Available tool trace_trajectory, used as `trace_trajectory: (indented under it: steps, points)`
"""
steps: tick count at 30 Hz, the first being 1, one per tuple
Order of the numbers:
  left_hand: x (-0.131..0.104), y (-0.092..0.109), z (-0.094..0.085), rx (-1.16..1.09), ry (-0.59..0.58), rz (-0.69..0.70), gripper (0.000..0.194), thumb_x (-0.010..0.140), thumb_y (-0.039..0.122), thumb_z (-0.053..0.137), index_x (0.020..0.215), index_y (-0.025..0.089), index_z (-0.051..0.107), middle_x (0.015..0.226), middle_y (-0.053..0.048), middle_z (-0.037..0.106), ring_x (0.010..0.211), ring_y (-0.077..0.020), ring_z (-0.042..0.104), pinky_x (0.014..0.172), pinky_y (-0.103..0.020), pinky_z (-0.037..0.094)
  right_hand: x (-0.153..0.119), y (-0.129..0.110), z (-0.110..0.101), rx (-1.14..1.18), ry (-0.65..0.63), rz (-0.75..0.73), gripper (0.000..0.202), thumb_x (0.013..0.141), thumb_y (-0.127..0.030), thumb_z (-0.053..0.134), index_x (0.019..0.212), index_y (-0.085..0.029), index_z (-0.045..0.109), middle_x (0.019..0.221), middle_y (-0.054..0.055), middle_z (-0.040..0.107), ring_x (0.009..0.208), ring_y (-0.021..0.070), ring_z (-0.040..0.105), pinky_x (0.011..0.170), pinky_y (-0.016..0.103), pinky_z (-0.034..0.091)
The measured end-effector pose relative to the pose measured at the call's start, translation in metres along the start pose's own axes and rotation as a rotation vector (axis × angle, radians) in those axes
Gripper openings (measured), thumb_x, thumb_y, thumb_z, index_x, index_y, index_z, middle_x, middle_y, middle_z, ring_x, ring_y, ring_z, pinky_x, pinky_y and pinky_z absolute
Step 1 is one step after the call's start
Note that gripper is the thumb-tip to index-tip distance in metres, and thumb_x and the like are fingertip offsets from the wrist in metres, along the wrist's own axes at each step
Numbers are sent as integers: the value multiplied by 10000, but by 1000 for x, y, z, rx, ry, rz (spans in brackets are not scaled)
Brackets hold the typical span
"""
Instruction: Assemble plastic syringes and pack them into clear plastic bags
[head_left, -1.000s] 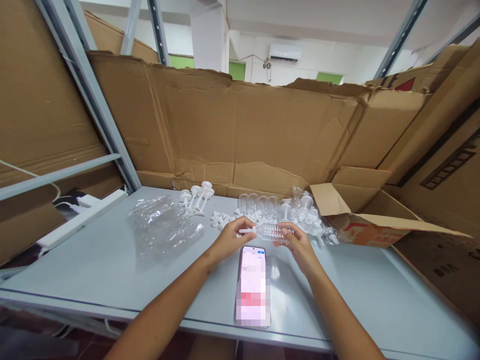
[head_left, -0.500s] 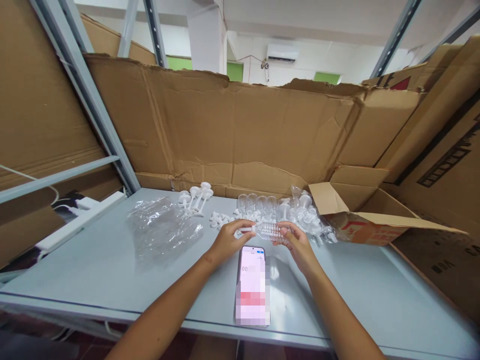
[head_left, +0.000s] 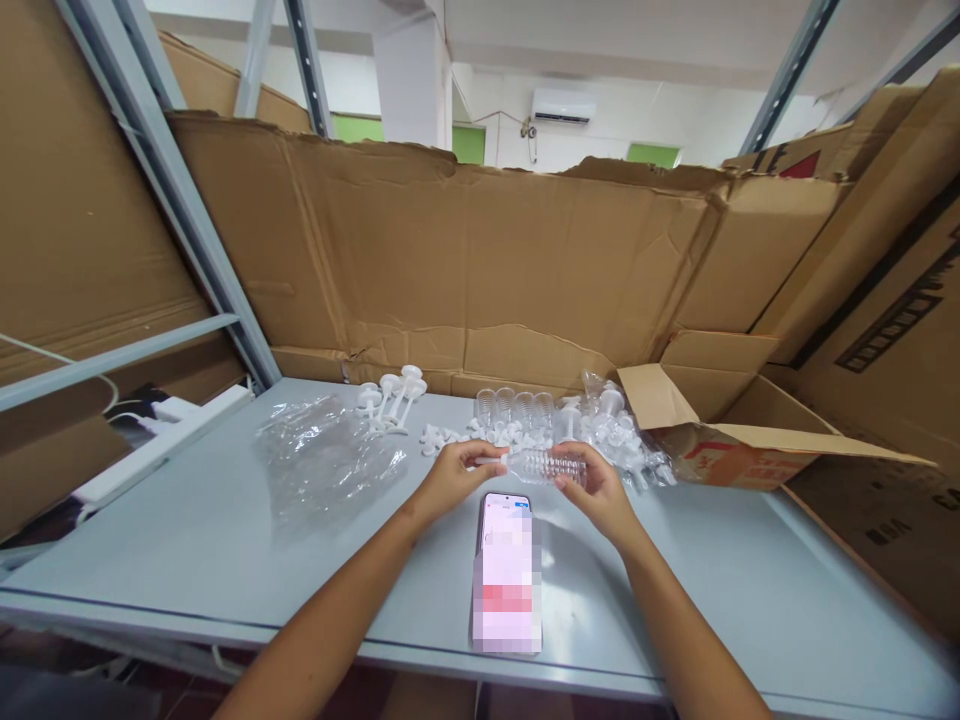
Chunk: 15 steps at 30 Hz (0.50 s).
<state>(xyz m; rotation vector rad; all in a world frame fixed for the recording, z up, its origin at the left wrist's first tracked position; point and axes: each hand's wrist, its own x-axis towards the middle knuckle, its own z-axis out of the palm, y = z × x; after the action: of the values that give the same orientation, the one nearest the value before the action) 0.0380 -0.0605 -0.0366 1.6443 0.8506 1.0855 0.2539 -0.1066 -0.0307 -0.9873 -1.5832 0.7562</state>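
Note:
My right hand (head_left: 600,490) is closed around a clear, ribbed plastic tube (head_left: 540,466), which lies sideways above the table with its narrow end toward the left. At that narrow end, thumb and fingertips of my left hand (head_left: 465,472) pinch a small white cap (head_left: 505,460), mostly covered by the fingers. Just behind the hands is a heap of small white caps (head_left: 442,438). Several clear tubes (head_left: 504,404) stand upright in a row beyond it. White plunger-like rods with round discs (head_left: 397,395) stand at the back left.
A phone with a lit screen (head_left: 508,570) lies in front of the hands. Left is a crumpled clear bag (head_left: 322,450); right, a bag of clear and white parts (head_left: 619,435) beside an open cardboard box (head_left: 739,455). Tall cardboard (head_left: 495,250) walls the back. A power strip (head_left: 165,440) runs along the left.
My left fingertips have shifted around the white cap at the tube's narrow end. My right hand has turned slightly on the tube. The things on the table have stayed put.

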Motion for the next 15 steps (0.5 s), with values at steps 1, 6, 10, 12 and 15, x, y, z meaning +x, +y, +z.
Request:
trace_trajectory:
  steps: [1,6,10,12,15]
  points:
    - [0,1,0,-7,-9,2,215,667,326,662,805,162,670,994,-83,671,957,-230,597,836,-320,449,0,-1,-1,-15,-15,-8,280,731,-317,623,987,-231,548,991,62,566,951,209,550,827,333,456]
    - [1,4,0,-75,-36,-33,253,683,350,647,826,141,657,955,-83,666,814,-191,632,734,-291,493,-1,-5,-4,-81,-73,-38,292,755,-284,606,1033,-231,537,1039,69,561,1009,217,524,870,344,429]
    - [2,4,2,-123,-39,-56,289,706,376,622,861,134,645,867,-63,660,676,-148,632,665,-276,506,-2,-9,-5,-74,-77,-38,301,756,-271,607,1046,-237,536,1060,68,556,1029,218,519,881,344,423]
    - [2,2,3,-127,-26,-57,276,696,366,634,854,139,644,894,-65,661,710,-155,632,678,-277,503,-2,-10,-4,-67,-70,-33,311,750,-269,614,1049,-238,536,1072,69,554,1040,220,515,886,343,422]
    - [0,-2,5,-90,23,-29,244,686,345,649,830,148,635,975,-78,656,814,-178,622,735,-288,489,-2,-10,-3,-54,-45,2,309,737,-288,624,1032,-234,550,1077,71,559,1041,228,519,876,348,435]
